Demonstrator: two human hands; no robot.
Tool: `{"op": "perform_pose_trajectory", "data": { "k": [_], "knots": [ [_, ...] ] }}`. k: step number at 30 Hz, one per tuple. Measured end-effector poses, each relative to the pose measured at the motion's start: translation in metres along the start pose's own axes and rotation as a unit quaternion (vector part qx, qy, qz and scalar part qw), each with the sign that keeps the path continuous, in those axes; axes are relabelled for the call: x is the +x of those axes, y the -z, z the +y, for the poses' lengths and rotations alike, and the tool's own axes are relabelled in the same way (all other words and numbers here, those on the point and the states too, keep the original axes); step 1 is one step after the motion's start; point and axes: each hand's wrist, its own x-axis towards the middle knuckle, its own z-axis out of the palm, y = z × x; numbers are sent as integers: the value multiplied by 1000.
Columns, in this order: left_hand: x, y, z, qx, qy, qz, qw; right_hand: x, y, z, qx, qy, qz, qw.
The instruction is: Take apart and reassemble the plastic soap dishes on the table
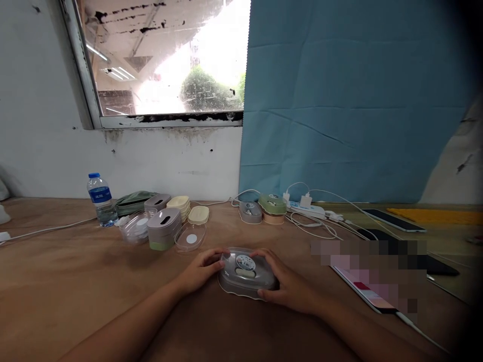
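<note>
Box [247, 275] clamped between left hand [202, 269] and right hand [289, 286].
Left of left hand, broad tabletop [86, 286], edged behind by bottle [102, 203] and lilac container [162, 233]; fingers [216, 266] at both box edges; right of right hand, narrower tabletop, then lit device [377, 300].

Our left hand [204, 269] and right hand [289, 286] close off both ends of the box [247, 274]. We can pass behind it, short of the rear box [250, 212]. Left and back of it, a bottle [101, 198], tub [165, 232] and lid [191, 237] block us; right of it, a tablet [369, 288] and, farther back, cables [313, 223].
</note>
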Motion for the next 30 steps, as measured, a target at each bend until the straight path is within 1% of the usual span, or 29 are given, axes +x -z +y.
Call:
{"op": "perform_pose_trajectory", "data": {
  "k": [4, 6, 8, 10, 13, 16, 18, 20, 22, 23, 25, 28, 30],
  "knots": [
    [0, 0, 0, 18, -3, -8, 1000, -1, 5, -1, 2, 3, -15, 1000],
    [-1, 0, 1, 63, -23, 12, 998, -1, 9, 2, 1, 14, -23, 1000],
    [-2, -1, 4, 138, -72, 50, 987, -1, 12, 6, 2, 23, -29, 999],
    [-3, -2, 7, 207, -133, 85, 965, -1, 13, 11, 0, 34, -29, 999],
    [-4, 0, 9, 241, -187, 134, 943, 0, 9, 19, -1, 40, -16, 999],
    [-2, 6, 7, 233, -200, 215, 927, 5, 1, 30, 0, 33, 36, 999],
    [-1, 12, 5, 244, -197, 277, 908, 14, -4, 37, -4, 23, 80, 997],
    [1, 19, 4, 268, -189, 334, 883, 30, -5, 43, -23, 17, 129, 991],
    [2, 27, 4, 297, -177, 377, 859, 54, 0, 48, -71, 18, 194, 978],
    [3, 30, 4, 309, -171, 391, 850, 68, 4, 49, -107, 12, 232, 967],
    [3, 36, 5, 324, -158, 408, 839, 98, 14, 52, -195, -40, 298, 934],
    [3, 42, 6, 344, -153, 411, 830, 139, 29, 59, -227, -93, 334, 910],
    [2, 45, 7, 369, -163, 406, 820, 157, 35, 64, -242, -136, 350, 894]
  ]
}}
